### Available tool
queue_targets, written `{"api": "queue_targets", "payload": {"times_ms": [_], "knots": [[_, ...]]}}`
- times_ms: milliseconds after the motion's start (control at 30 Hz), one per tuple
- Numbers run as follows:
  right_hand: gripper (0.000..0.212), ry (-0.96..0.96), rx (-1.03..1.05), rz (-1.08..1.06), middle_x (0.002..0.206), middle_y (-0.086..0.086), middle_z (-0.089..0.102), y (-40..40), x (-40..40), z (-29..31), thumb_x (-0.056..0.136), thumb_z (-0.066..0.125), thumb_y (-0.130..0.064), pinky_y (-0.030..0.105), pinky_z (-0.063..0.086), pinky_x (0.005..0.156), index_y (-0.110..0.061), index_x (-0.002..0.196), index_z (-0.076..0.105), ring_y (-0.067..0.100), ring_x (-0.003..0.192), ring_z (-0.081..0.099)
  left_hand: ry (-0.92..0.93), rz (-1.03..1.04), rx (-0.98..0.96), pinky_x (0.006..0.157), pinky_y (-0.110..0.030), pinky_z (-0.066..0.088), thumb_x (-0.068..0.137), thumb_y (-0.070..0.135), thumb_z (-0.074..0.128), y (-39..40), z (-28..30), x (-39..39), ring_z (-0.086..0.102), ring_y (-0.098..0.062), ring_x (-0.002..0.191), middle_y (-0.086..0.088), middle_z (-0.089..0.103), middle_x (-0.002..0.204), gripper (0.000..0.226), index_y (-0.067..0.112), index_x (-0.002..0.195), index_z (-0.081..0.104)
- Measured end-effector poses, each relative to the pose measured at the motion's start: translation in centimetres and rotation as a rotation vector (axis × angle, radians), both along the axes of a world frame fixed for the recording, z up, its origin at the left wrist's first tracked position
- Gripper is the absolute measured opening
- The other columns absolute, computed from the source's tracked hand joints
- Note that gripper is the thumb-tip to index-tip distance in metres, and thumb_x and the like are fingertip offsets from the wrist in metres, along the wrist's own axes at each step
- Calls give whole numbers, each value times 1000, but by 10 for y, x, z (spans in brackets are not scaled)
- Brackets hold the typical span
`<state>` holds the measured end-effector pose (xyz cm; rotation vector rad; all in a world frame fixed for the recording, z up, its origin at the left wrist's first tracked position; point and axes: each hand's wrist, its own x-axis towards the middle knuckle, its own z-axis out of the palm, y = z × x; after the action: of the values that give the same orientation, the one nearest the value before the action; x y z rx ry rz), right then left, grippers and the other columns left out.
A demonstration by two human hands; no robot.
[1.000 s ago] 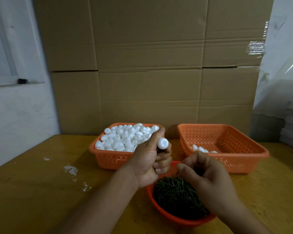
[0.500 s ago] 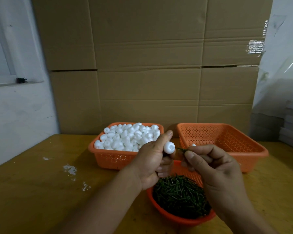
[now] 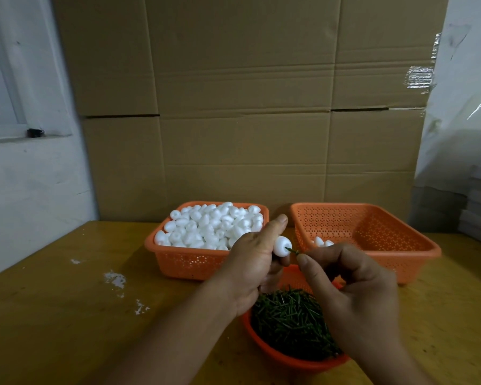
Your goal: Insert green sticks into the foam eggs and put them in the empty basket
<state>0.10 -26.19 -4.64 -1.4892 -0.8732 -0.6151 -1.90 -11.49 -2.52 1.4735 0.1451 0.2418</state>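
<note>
Our right hand (image 3: 353, 290) has brought the green stick (image 3: 291, 250) to the foam egg (image 3: 282, 245).
Left hand (image 3: 253, 269) grips the egg; right pinches the stick.

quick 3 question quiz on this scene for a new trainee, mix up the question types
1. True or false: the left hand holds a foam egg.
2. Which container holds the loose green sticks? A) the round orange bowl nearest the person B) the full basket C) the right basket
3. Fill in: the right hand pinches a green stick whose tip meets the ____.

Key
1. True: it grips the egg between its thumb and curled fingers.
2. A. The full basket holds plain eggs; the right basket holds only a few eggs at its near left corner.
3. Foam egg.
</note>
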Motion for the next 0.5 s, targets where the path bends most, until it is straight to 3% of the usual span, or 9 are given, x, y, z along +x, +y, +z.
{"api": "queue_targets", "payload": {"times_ms": [167,367,500], "knots": [[8,-92,-51,-43,69,-18,68,-2,0,-2,80,81,-23,10,45,55,-25,76,74,3,59,63,-24,8,37,39,-18,23,93,60,57,-2,0,0,27,-8,35,4,33,43,61,22,46,54],[1,-107,-76,-84,64,-14,66,-1,0,-2,76,76,-20,25,48,49,-21,77,76,7,54,62,-108,18,142,37,-15,30,95,55,58,-4,0,-1,36,-2,34,10,39,41,59,24,45,56],[7,-103,-95,-90,64,-15,66,-2,0,-1,76,76,-15,20,47,50,-21,80,78,6,54,61,-176,96,262,43,-10,34,94,54,60,-4,0,-1,44,1,38,13,48,42,57,24,45,60]]}}
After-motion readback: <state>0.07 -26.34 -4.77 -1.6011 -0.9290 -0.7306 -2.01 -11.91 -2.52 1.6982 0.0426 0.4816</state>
